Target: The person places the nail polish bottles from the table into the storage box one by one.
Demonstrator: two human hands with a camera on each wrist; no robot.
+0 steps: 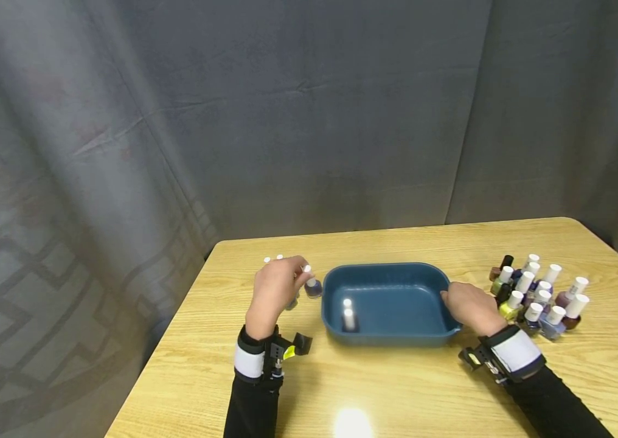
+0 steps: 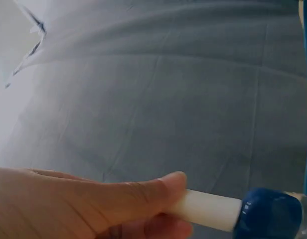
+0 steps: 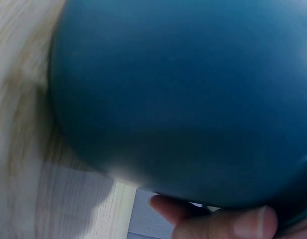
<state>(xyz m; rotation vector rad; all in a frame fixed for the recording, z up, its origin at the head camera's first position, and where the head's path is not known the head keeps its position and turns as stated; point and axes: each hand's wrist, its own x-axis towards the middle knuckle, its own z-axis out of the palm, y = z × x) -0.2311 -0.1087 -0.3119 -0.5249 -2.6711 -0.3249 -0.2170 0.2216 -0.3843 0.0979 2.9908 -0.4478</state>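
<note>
My left hand is just left of the blue plastic tray. Its thumb and fingers pinch the white cap of a dark blue nail polish bottle; the bottle points away from the fingertips. At the tray's right end, my right hand grips the rim, with fingertips showing at the edge in the right wrist view. Inside the tray, toward its left, is one nail polish bottle with a white cap, looking blurred. White caps of other bottles show behind my left hand, which partly hides them.
Right of the tray, close to my right wrist, several nail polish bottles stand in a tight cluster, mostly white-capped with a few black caps. The wooden table ends at a grey curtain behind it.
</note>
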